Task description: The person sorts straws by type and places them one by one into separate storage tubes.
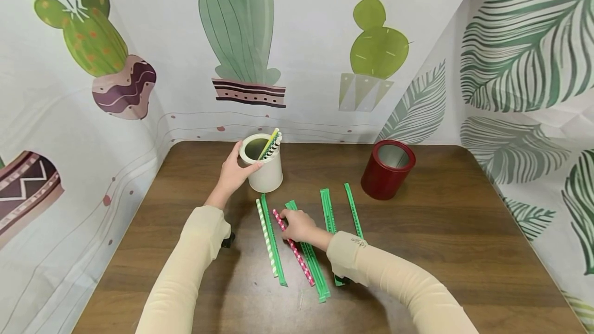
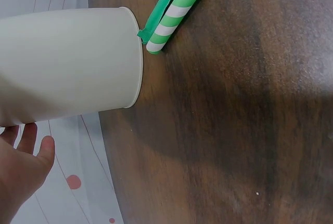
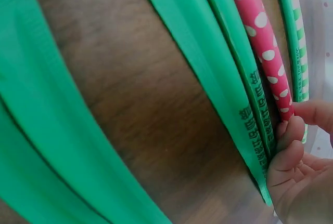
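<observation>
My left hand (image 1: 234, 170) holds the cream-white can (image 1: 266, 175) around its left side, thumb across the front; its fingertips also show against the can wall (image 2: 67, 68) in the left wrist view. Several patterned straws (image 1: 271, 144) lean inside the can, one of them yellow. Thumb and fingers of my right hand (image 1: 299, 227) pinch a pink straw with white dots (image 3: 268, 52) close to its far end. That straw lies slanted between a green-and-white striped straw (image 1: 266, 238) with a green-wrapped one (image 1: 274, 241) and a pair of green paper-wrapped straws (image 1: 317, 269).
A dark red can (image 1: 388, 170) stands at the back right of the brown wooden table (image 1: 464, 251). More green-wrapped straws (image 1: 327, 210) lie right of centre, partly under my right forearm, and a thin green one (image 1: 353, 209) lies beside them. A cactus-print cloth (image 1: 315, 55) hangs behind the table.
</observation>
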{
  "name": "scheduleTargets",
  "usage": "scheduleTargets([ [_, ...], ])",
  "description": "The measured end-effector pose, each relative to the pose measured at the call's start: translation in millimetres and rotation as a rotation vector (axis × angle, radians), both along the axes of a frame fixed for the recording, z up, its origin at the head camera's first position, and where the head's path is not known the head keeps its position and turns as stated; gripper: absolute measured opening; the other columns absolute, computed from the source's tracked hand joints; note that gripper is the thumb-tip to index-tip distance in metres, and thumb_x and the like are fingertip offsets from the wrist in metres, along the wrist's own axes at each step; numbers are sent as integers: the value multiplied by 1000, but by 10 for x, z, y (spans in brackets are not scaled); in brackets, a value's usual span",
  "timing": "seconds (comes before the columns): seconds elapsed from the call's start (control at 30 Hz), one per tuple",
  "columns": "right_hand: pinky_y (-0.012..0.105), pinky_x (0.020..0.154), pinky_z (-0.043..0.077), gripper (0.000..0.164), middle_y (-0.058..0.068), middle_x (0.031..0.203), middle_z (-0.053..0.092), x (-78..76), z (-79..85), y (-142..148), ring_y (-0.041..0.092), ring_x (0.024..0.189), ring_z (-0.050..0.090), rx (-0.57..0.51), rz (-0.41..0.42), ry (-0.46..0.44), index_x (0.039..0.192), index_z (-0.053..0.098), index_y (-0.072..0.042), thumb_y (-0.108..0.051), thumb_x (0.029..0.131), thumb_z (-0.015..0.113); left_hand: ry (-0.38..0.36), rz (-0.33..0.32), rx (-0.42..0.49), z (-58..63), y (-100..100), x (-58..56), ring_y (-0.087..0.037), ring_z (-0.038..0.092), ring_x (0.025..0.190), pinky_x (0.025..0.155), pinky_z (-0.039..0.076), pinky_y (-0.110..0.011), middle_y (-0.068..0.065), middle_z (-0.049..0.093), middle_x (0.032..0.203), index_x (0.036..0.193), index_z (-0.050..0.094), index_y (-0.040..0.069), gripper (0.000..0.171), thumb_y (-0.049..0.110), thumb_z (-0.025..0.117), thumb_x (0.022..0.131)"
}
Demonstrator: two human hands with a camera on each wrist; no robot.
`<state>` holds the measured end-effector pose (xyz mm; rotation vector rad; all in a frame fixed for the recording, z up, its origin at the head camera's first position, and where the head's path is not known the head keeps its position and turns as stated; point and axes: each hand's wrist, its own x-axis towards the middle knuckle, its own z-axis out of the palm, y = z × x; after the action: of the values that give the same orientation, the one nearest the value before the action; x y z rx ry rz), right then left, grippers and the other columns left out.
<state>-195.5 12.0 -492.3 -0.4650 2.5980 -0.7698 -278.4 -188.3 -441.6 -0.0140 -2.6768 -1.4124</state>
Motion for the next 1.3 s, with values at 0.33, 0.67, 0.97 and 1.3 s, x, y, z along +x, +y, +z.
scheduleTargets([
  [0.33, 21, 40, 38, 25, 0, 52, 52, -37, 26, 34, 9, 39, 46, -130, -40, -126, 94, 54, -6, -8, 72, 66, -8, -7, 9, -8, -5, -9, -25, 36, 123, 100, 29, -46, -11, 33, 140, 142, 18, 17, 90, 44, 68, 72],
  [0.67, 22, 37, 36, 16, 1, 50, 51, -169, 320, 137, 14, 39, 47, -344, -59, -257, 83, 48, -4, 2, 71, 58, -5, -16, 11, 6, -5, -3, -26, 37, 122, 100, 30, -46, -11, 33, 140, 141, 18, 13, 90, 41, 69, 72],
  [0.97, 27, 49, 49, 15, 3, 61, 51, -339, 872, 232, 14, 51, 51, -416, 16, -216, 83, 50, -2, 6, 72, 57, -5, -14, 13, 1, -8, -4, -25, 37, 122, 101, 29, -45, -11, 34, 139, 141, 18, 14, 89, 41, 69, 73],
  [1.3, 36, 59, 53, 15, 8, 73, 52, -570, 1472, 283, 19, 60, 56, -506, -21, -29, 89, 50, 0, 3, 75, 56, -5, -12, 0, -1, -10, -14, -25, 38, 121, 100, 30, -45, -12, 36, 138, 142, 18, 16, 90, 42, 69, 72],
])
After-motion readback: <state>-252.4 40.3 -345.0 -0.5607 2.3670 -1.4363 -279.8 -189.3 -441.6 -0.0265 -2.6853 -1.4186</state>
